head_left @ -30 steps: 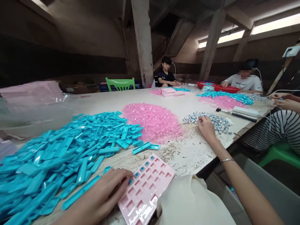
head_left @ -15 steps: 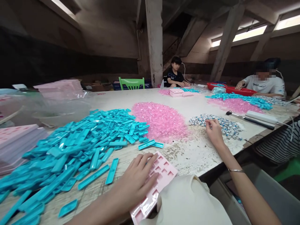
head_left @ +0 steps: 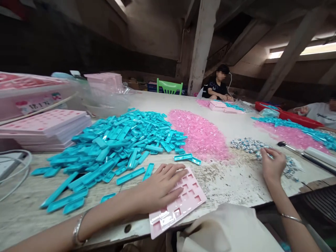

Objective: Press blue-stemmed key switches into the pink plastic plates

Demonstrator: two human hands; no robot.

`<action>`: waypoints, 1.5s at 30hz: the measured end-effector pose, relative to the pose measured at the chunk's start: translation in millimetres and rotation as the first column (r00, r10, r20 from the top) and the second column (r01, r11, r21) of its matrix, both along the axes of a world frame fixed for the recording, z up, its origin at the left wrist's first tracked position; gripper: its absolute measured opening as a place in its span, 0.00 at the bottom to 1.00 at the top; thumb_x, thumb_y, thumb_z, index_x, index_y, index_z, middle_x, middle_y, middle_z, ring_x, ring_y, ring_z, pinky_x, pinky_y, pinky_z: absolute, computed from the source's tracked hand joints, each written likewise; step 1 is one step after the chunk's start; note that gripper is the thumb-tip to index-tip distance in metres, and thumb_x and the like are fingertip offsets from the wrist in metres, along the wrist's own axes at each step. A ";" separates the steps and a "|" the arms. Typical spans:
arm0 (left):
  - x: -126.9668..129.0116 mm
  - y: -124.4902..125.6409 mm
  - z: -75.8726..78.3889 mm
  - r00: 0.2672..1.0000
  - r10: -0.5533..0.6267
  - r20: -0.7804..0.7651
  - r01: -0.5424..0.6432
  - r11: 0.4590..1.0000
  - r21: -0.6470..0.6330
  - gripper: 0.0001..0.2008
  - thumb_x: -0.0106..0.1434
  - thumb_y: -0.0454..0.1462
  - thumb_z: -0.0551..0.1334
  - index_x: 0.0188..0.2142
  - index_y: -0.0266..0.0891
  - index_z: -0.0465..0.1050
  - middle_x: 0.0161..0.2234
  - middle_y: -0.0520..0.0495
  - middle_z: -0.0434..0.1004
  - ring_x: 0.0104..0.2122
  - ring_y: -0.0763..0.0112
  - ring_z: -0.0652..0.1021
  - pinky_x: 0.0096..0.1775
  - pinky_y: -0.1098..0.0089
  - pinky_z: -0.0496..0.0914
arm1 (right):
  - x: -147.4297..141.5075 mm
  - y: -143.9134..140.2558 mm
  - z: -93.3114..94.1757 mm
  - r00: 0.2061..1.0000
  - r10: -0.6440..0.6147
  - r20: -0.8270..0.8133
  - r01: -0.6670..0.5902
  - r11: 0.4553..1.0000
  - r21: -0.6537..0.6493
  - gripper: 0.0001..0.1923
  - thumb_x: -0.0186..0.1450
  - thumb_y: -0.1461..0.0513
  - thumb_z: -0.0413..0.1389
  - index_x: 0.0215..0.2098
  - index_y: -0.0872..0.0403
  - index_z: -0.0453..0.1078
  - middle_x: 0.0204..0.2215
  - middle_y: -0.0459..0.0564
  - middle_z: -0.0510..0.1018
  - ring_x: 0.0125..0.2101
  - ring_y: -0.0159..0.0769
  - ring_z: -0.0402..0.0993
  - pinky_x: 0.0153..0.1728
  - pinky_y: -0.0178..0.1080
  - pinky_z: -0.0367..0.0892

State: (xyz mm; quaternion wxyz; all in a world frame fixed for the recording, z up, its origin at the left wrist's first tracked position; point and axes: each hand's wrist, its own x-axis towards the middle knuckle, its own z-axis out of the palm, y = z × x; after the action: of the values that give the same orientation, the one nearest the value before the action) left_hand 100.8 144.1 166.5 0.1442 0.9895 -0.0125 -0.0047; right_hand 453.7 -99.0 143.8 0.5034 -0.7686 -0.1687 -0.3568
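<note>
Now, in the head view, our left hand (head_left: 165,185) lies palm-down on the pink tray (head_left: 181,203), fingers loosely spread; it sits at six o'clock, one corner jutting off the table (head_left: 217,185); from it, blue strips (head_left: 118,140) heap at ten o'clock, pink bits (head_left: 196,134) at one, white-and-blue pieces (head_left: 248,144) at two; our right hand (head_left: 273,164) is at these, fingers curled narrow; whether they grip one, we cannot tell.

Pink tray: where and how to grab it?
I'd pinch the tray at its near end, top and underside, coming from the wearer's side: it's flat, and its near corner appears to overhang the table. The left hand covers much of its left side.
</note>
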 end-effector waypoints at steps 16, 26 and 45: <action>-22.9 53.6 -6.4 0.923 -0.057 0.381 0.095 0.992 -0.080 0.18 0.75 0.38 0.46 0.45 0.34 0.74 0.41 0.41 0.76 0.44 0.63 0.75 0.48 0.68 0.65 | -153.7 101.9 50.2 0.378 0.756 -0.534 -0.919 0.238 -0.313 0.12 0.65 0.54 0.59 0.37 0.52 0.79 0.38 0.52 0.82 0.39 0.39 0.77 0.42 0.38 0.71; -19.9 58.1 -10.9 0.872 -0.102 0.478 0.065 0.993 0.094 0.12 0.71 0.33 0.54 0.33 0.33 0.73 0.30 0.46 0.76 0.31 0.65 0.73 0.36 0.68 0.64 | -199.2 137.6 48.0 0.127 0.736 -0.665 -0.927 -0.150 -0.343 0.12 0.71 0.57 0.54 0.40 0.52 0.78 0.39 0.51 0.77 0.41 0.36 0.73 0.44 0.36 0.67; -13.8 62.9 -16.0 0.885 -0.066 0.461 -0.014 0.986 0.168 0.09 0.69 0.32 0.58 0.31 0.35 0.72 0.28 0.49 0.76 0.30 0.67 0.75 0.34 0.67 0.67 | -208.3 161.9 71.5 0.169 0.525 -0.834 -0.847 -0.355 -0.396 0.09 0.69 0.59 0.54 0.40 0.55 0.74 0.39 0.51 0.77 0.38 0.35 0.75 0.40 0.36 0.72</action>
State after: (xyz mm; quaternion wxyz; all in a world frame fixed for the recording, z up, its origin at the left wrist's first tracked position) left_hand 87.0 207.0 150.5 0.0536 0.9701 -0.0593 0.2293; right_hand 245.4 62.9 215.2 0.1143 -0.6375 -0.6887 0.3259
